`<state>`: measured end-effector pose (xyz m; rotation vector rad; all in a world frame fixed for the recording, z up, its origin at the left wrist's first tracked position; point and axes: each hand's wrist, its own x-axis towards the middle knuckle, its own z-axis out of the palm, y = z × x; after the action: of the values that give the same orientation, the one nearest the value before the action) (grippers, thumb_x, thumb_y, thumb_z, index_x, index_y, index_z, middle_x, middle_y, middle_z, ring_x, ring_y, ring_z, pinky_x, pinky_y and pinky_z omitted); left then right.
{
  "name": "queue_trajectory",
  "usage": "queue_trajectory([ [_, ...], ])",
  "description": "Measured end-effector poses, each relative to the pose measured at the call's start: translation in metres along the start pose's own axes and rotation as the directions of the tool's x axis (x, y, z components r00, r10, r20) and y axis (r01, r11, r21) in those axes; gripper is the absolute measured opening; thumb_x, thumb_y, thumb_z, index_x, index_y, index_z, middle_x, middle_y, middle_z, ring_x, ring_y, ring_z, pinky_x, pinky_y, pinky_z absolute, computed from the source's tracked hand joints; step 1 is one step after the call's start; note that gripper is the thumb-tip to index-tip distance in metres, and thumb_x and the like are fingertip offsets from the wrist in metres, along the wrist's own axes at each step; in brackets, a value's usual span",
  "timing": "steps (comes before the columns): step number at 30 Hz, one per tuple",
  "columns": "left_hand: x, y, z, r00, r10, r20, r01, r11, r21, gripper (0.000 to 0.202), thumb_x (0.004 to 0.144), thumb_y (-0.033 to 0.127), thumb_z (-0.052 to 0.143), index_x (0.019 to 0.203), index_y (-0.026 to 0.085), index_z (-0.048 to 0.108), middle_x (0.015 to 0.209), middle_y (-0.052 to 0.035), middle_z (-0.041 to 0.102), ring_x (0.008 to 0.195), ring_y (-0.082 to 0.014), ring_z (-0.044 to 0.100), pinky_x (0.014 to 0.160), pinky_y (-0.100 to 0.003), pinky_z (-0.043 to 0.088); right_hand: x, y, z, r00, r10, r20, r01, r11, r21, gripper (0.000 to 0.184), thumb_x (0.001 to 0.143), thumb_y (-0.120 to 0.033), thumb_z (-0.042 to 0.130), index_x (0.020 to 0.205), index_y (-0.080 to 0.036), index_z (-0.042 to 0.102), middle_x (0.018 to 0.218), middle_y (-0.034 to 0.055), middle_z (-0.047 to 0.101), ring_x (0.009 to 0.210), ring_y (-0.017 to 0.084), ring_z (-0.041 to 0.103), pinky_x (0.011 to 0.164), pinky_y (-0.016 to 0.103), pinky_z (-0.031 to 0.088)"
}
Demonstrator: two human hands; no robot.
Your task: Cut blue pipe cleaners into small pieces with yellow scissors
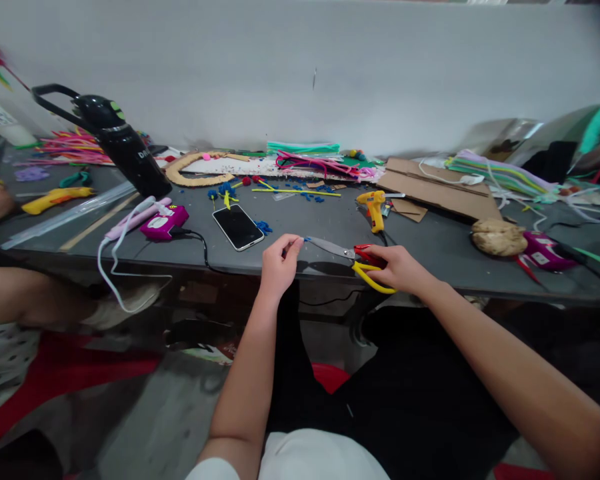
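Scissors (331, 247) Met a Small Blue Piece (307, 239)

The left hand (279, 269) pinched the blue piece between thumb and forefinger; the right hand (394, 268) gripped the scissors' handles, blade tip at that piece. Beyond the left hand, past the phone (237, 227), blue tufts (225, 189) looked already formed, and blue clippings (311, 195) ahead suggested cutting done. This piece seemed unfinished; whether it was cut through was unclear.

Red-and-yellow-handled scissors (349, 253) and a small blue piece (307, 239), held up between the hands.
The handles (371, 283) are gripped in the right hand (397, 268); the grey metal blades (329, 247) are pointed toward the left hand (280, 265), where the blue piece is pinched at the fingertips, just beside the blade tips, too small for its shape to be told.
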<state>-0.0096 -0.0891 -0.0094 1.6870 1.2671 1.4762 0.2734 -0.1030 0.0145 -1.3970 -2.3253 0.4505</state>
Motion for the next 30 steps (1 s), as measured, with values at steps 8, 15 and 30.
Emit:
queue_trajectory([
  [8, 0.0003, 0.0018, -0.0007, 1.000, -0.006, -0.002, 0.006, 1.000, -0.007, 0.027, 0.090, 0.042, 0.056, 0.083, 0.018, 0.068, 0.063, 0.0007, 0.052, 0.058, -0.0113, 0.041, 0.055, -0.024, 0.031, 0.0010, -0.0049, 0.0005, 1.000, -0.007, -0.001, 0.007, 1.000, -0.020, 0.025, 0.076, -0.033, 0.062, 0.097, -0.019, 0.065, 0.076, 0.0027, 0.065, 0.064, 0.016, 0.053, 0.063, 0.028, 0.041],
  [15, 0.0003, 0.0026, -0.0005, 1.000, -0.011, -0.006, 0.011, 1.000, -0.018, 0.029, 0.089, 0.043, 0.055, 0.082, 0.018, 0.067, 0.061, 0.0011, 0.050, 0.056, -0.0115, 0.041, 0.055, -0.024, 0.031, 0.0009, -0.0074, 0.0041, 0.998, 0.037, -0.040, -0.038, 0.999, -0.005, 0.029, 0.078, -0.047, 0.063, 0.073, -0.021, 0.053, 0.062, -0.0020, 0.052, 0.056, 0.012, 0.039, 0.054, 0.027, 0.033],
  [30, -0.0002, 0.0022, -0.0009, 1.000, 0.003, -0.004, -0.003, 1.000, -0.009, 0.026, 0.090, 0.040, 0.055, 0.083, 0.018, 0.067, 0.062, 0.0012, 0.050, 0.057, -0.0111, 0.041, 0.055, -0.024, 0.031, 0.0016, -0.0021, 0.0044, 0.999, 0.024, -0.036, -0.024, 1.000, 0.002, 0.024, 0.078, -0.044, 0.063, 0.080, -0.020, 0.061, 0.066, -0.0007, 0.056, 0.059, 0.013, 0.044, 0.059, 0.028, 0.037],
])
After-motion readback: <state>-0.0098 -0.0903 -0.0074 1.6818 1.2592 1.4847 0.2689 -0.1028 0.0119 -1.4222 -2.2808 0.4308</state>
